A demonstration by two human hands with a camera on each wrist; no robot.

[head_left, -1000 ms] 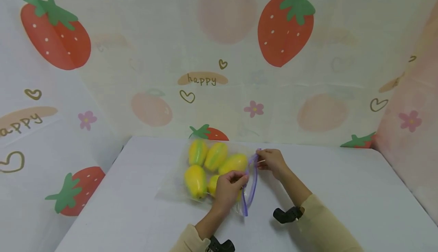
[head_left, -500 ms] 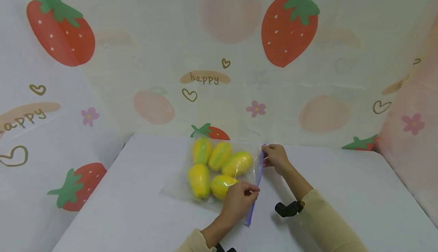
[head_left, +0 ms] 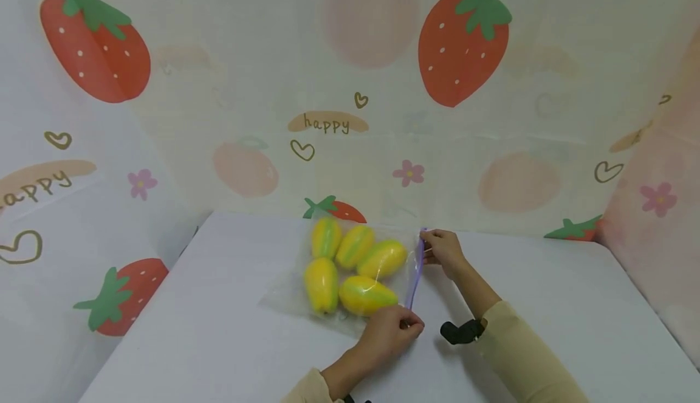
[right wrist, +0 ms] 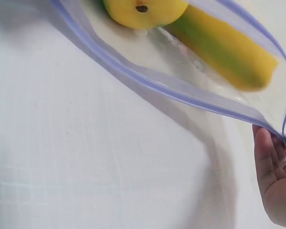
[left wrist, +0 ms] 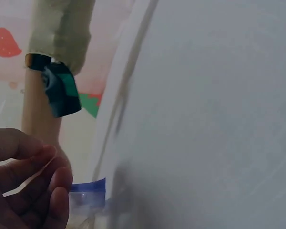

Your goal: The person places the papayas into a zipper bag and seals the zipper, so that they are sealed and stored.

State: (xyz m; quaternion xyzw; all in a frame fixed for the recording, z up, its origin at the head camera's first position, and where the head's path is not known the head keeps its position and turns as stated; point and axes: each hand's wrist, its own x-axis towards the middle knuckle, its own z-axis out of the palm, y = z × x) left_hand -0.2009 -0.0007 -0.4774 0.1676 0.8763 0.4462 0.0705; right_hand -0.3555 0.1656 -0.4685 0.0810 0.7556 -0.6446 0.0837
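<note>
A clear zip bag [head_left: 290,296] with a purple zip strip [head_left: 417,275] lies on the white table, holding several yellow-green papayas [head_left: 321,284]. My right hand [head_left: 444,252] pinches the far end of the strip. At its near end is my left hand [head_left: 385,333], thumb and forefinger brought together at the strip; its fingers hide that corner. In the right wrist view, the bag's mouth gapes between two purple edges [right wrist: 167,90], and the right hand [right wrist: 279,186] grips the corner where they meet. The left wrist view shows the left hand [left wrist: 28,183] beside a purple bag corner [left wrist: 89,185].
The white table [head_left: 208,342] reaches back to a cloth backdrop [head_left: 350,166] printed with strawberries and the word "happy". A black wrist camera [head_left: 462,332] hangs beneath the right sleeve [head_left: 525,354].
My left hand has slid along the zip strip toward the near end. The strip has gone from two parted, bowed edges to one straight line, while the right hand stays at the far end.
</note>
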